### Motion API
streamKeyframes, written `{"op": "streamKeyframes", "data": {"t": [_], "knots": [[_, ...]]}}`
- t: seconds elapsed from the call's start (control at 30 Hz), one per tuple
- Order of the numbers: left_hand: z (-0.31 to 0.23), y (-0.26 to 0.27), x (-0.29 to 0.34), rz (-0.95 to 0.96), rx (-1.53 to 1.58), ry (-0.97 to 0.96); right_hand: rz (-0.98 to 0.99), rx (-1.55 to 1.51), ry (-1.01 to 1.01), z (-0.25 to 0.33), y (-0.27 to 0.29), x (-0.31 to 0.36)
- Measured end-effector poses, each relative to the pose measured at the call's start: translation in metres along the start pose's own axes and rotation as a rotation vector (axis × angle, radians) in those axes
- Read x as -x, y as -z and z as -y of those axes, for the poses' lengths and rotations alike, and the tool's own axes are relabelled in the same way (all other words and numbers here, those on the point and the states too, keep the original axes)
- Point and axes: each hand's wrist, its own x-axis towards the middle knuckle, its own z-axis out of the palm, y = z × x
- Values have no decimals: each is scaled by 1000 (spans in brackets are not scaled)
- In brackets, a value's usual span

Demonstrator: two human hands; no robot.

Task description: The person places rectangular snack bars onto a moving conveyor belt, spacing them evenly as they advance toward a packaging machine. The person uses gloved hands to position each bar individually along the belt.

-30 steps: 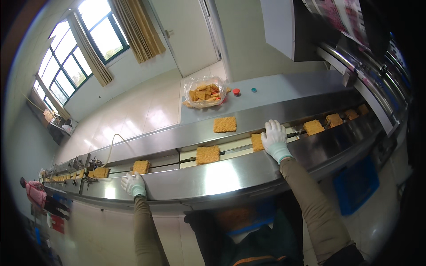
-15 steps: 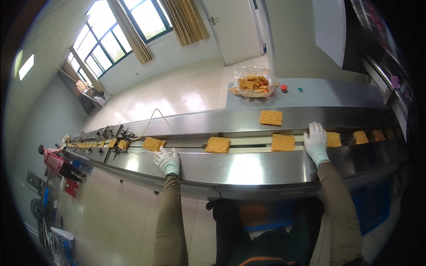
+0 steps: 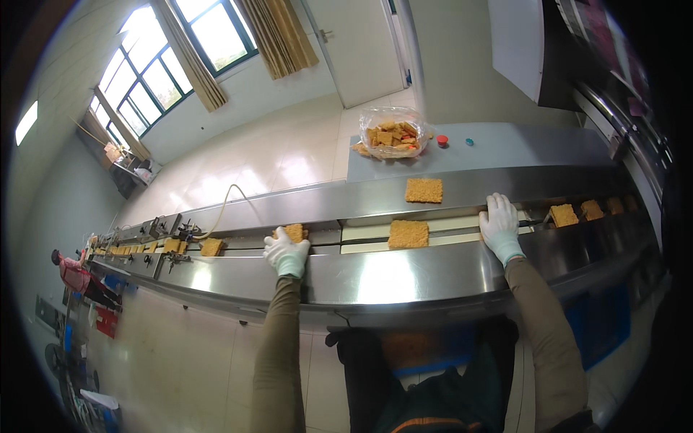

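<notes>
My left hand (image 3: 286,254), in a white glove, is over the channel of the steel conveyor (image 3: 462,270). Its bent fingers are on a yellow noodle cake (image 3: 295,232), partly hidden by the glove. My right hand (image 3: 500,226), also gloved, lies across the channel farther right with its fingers stretched out; whatever is under it is hidden. Between the hands, another rectangular noodle cake (image 3: 408,234) lies flat in the channel. Beyond it, a single noodle cake (image 3: 424,190) rests on the far metal ledge. To the left of my left hand sits one more noodle cake (image 3: 211,247).
Noodle cakes (image 3: 563,215) follow at the right end of the channel. Behind the conveyor, a clear bag of broken pieces (image 3: 392,137) stands on a grey table (image 3: 505,148), beside a red cap (image 3: 442,141). Guide fittings and a hose (image 3: 229,195) are on the left. A person (image 3: 83,278) stands far left.
The noodle cakes in the channel have shifted left. My left hand has moved from the near edge onto a cake, and my right hand remains over the channel. The whole view has turned slightly.
</notes>
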Motion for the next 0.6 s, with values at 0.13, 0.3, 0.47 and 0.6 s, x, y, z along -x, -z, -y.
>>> {"op": "streamKeyframes", "data": {"t": [0.13,0.3,0.47,0.6], "knots": [[-29,-11,23,-29,-29,-138,-3,17,-4,1,-2,1],[-64,-10,61,74,26,-242,-15,26,-13,-5,-4,3],[-79,-8,101,67,66,-371,7,10,-6,3,-7,-2],[-42,-37,90,-389,80,-613,-132,-112,159,1,-19,2]]}}
